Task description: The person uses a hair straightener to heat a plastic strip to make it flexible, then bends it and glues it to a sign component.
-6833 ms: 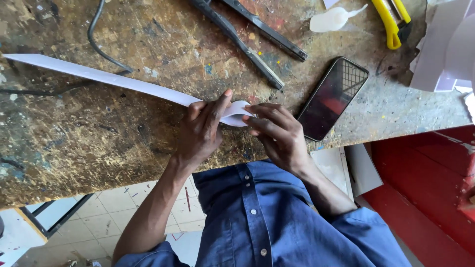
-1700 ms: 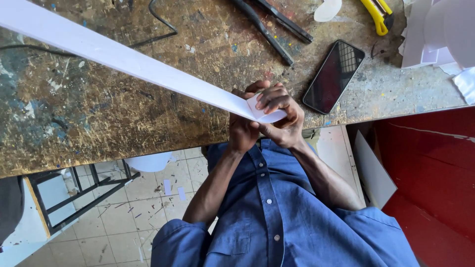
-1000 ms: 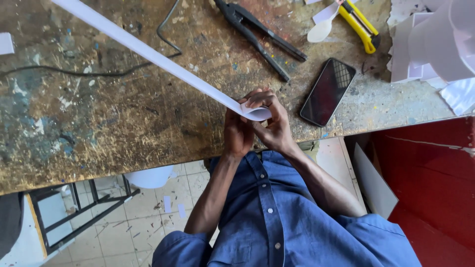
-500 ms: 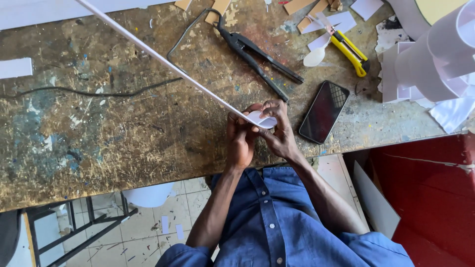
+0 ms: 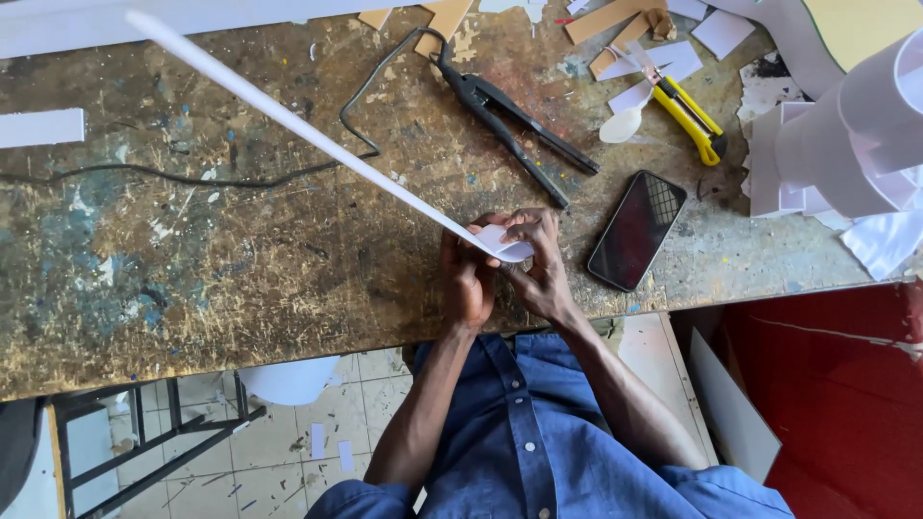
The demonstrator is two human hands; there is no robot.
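Both left hand (image 5: 468, 279) and right hand (image 5: 538, 264) pinching the curled near end of a long white paper strip (image 5: 308, 135) above the workbench (image 5: 192, 288) edge, risking a creased, lopsided curl from uneven finger pressure.

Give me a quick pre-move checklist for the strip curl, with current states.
1. Both hands on the strip end: left hand and right hand pinch it. Ok.
2. Curl formed at the near end: a small loop shows. Ok.
3. Strip free along its length: it rises clear of the bench. Ok.
4. Phone clear of hands: apart, right of them. Ok.
5. Knife blade retracted: cannot tell.
6. Pliers out of the way: apart. Ok.
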